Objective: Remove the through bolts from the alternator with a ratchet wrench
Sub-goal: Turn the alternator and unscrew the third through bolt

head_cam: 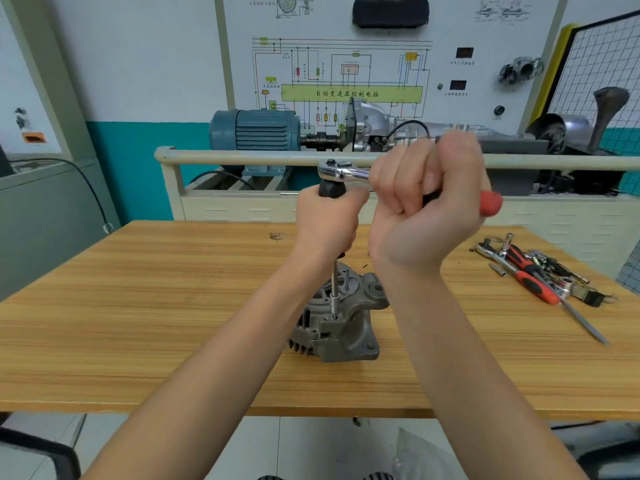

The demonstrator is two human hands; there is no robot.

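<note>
This was an automotive training workshop. A white teaching panel (346, 74) on the wall carried a coloured wiring diagram with Chinese labels, and before it a blue electric motor (256, 129) was coupled to a cutaway transmission (377, 126) on a cream stand. Nearer, a wooden counter (138, 306) held an alternator (343, 323) and a pile of hand tools (540, 271).

A wooden table (138, 306) spans the near scene. On its right part lies a heap of loose tools (540, 271), among them red-and-black handled drivers and small sockets. Beyond the table's far edge stands a cream trainer bench with a rail (242, 156), carrying a blue electric motor (256, 129) coupled to a silver gearbox (374, 126). Behind it a white board shows a wiring diagram (346, 84). A grey cabinet (45, 216) stands at far left.
</note>
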